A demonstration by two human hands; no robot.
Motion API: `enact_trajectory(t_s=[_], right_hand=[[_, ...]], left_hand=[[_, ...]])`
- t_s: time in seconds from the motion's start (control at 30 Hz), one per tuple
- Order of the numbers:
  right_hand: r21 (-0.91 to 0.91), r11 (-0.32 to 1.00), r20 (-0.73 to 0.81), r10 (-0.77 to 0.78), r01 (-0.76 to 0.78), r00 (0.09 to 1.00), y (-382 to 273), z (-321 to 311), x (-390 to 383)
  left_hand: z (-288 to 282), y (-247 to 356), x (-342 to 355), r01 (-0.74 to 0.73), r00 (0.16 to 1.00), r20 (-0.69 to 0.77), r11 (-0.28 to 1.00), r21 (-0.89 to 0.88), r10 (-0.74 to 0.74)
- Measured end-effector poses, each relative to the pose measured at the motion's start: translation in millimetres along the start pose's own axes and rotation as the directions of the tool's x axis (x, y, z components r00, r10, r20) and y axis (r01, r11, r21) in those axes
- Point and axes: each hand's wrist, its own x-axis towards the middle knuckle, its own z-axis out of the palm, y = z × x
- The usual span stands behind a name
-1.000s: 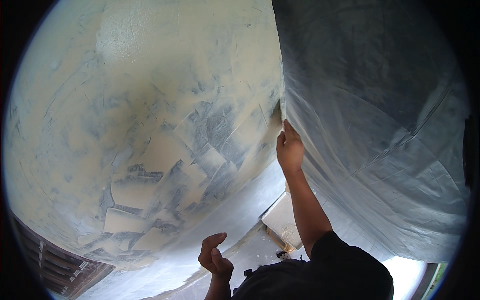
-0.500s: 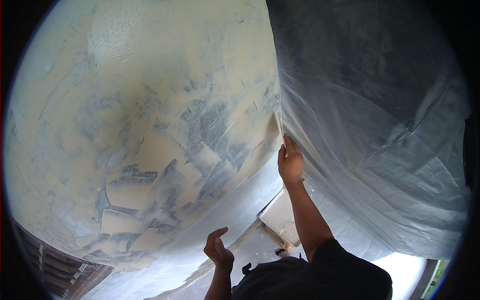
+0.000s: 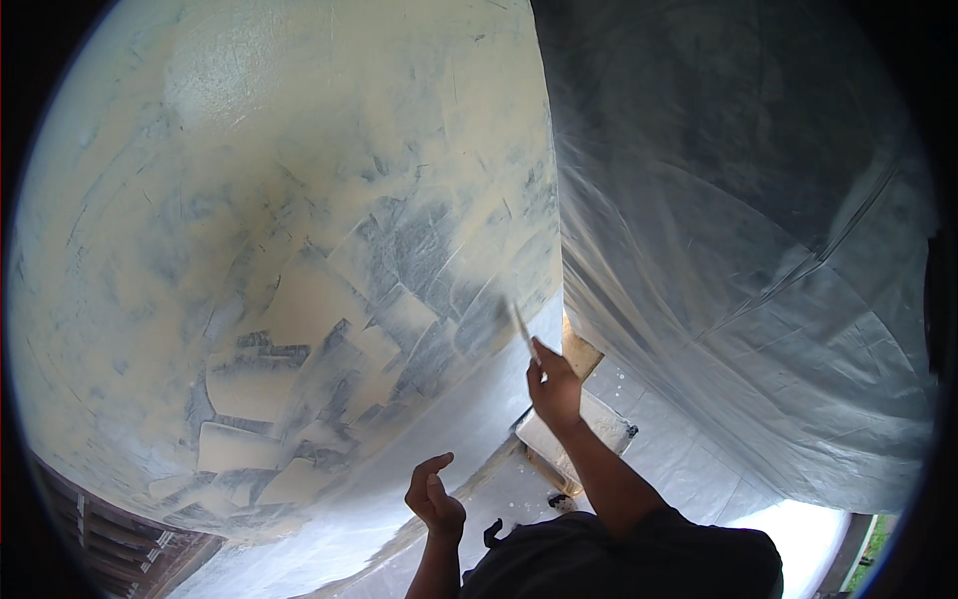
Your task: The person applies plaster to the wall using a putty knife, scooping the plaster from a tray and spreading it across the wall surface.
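In front of me and to the left spreads a large wall (image 3: pixel 299 180), patchily coated in cream paste, with grey showing between the strokes. My right hand (image 3: pixel 555 384) grips a slim, pale tool (image 3: pixel 521 324), seen nearly edge-on and looking like a putty knife. Its tip is at the wall's lower right part; whether it touches cannot be made out. Lower and to the left, my left hand (image 3: pixel 437 494) hangs half curled, with thumb and index finger apart and nothing visible in it.
Clear plastic sheeting (image 3: pixel 738 270) drapes down the right side, meeting the wall's edge. Below my right forearm sits a tray (image 3: pixel 544 439) smeared with pale paste. More plastic covers the floor. Dark wooden slats (image 3: pixel 110 539) stand at the lower left.
My right hand has moved down and left with the tool, away from the wall's right edge. More of the tray now shows. My left hand is nearly still.
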Motion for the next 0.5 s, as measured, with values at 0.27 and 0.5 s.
enact_trajectory(t_s=[0.27,0.5], right_hand=[[-0.110,0.988,-0.149,0.095,-0.112,0.984,67.1,32.7,56.2],[0.143,0.962,0.193,0.204,-0.233,0.960,-17.4,36.9,-60.4]], left_hand=[[-5.8,-0.1,-11.0,0.037,0.999,-0.005,0.999,0.011,-0.037],[-6.5,-7.0,-13.2,0.175,0.984,0.022,0.983,0.050,-0.177]])
